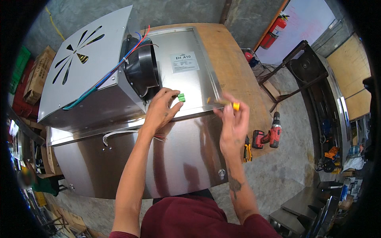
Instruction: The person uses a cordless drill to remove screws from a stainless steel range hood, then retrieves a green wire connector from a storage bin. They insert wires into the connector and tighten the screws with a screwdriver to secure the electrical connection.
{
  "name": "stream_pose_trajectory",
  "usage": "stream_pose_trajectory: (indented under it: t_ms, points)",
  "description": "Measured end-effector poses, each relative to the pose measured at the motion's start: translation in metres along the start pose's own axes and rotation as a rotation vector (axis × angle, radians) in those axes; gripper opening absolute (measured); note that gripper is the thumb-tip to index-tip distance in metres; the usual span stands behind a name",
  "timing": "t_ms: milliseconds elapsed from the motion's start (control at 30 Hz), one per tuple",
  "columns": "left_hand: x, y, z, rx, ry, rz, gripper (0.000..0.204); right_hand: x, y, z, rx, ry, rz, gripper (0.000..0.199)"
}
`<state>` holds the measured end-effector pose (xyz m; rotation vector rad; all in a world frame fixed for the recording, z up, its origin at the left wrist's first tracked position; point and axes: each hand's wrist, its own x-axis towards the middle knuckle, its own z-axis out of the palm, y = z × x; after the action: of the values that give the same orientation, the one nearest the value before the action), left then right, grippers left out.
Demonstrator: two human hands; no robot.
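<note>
Between the left fingers (173, 93) sits a green connector (181, 97).

Head camera: the left one of two fisheyes worn side by side on the person's head; upright, unmirrored.
Maroon shirt (178, 218): fills the bottom centre, seen from above and very near, so the lens looks down past the wearer's own chest.
Left hand (160, 109) and right hand (232, 127): close, around the middle of the view, the forearms reaching up from below.
Grey vented box (91, 59): at upper left, its top and near side both visible, the gaze slanting forward and down.
Concrete wall (178, 14): farther off, along the top.
Concrete floor (289, 166): well below, to the right.
Rim: dark and rounded; the steel panel's (119, 166) lower edge bows.
</note>
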<state>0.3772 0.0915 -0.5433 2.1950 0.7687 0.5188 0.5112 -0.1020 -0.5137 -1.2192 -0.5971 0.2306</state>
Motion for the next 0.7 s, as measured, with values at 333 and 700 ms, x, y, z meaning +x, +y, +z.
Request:
stream_pose_trajectory:
  t_ms: [333,700]
  points:
    - [0.002,-0.009,0.005,0.013,0.041,0.061,0.045,0.049,0.051,0.034,-0.312,-0.338,-0.182,0.05]
    - [0.001,-0.011,0.006,0.045,0.056,0.075,0.042,0.054,0.064,0.044,-0.292,-0.363,-0.275,0.046]
